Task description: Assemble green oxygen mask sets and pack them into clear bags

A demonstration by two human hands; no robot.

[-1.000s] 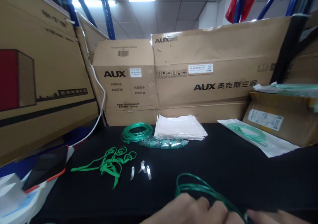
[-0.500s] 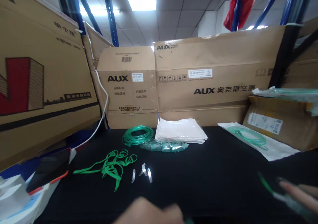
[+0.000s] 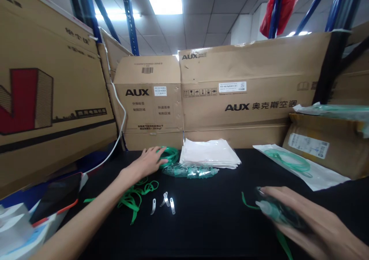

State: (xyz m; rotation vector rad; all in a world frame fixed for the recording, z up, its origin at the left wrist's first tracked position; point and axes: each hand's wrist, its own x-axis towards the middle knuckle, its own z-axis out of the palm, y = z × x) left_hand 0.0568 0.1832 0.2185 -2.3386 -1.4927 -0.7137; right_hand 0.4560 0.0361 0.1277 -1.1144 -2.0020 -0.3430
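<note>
My left hand (image 3: 148, 161) reaches to the coil of green tubing (image 3: 172, 156) at the back of the table. Its fingers are spread over the coil's left side, with the thumb in front. My right hand (image 3: 300, 214), slightly blurred, is closed around a clear greenish oxygen mask (image 3: 272, 211) with a pale connector toward the left. A green elastic strap (image 3: 248, 203) trails from the mask, and another length hangs below the hand. Under my left forearm lies a tangle of green straps (image 3: 133, 200), partly hidden. Several small metal strips (image 3: 165, 200) lie right of it.
A stack of white bags (image 3: 209, 152) stands behind clear-wrapped green parts (image 3: 191, 171). At right, a packet of tubing (image 3: 300, 168) lies before an open carton (image 3: 340, 144). A phone (image 3: 57, 198) and power strip (image 3: 17, 229) are at left. Cardboard (image 3: 236, 118) walls the back.
My left hand has moved from the front edge to the tubing coil, its fingers spreading. My right hand has come inward from the right with the oxygen mask.
</note>
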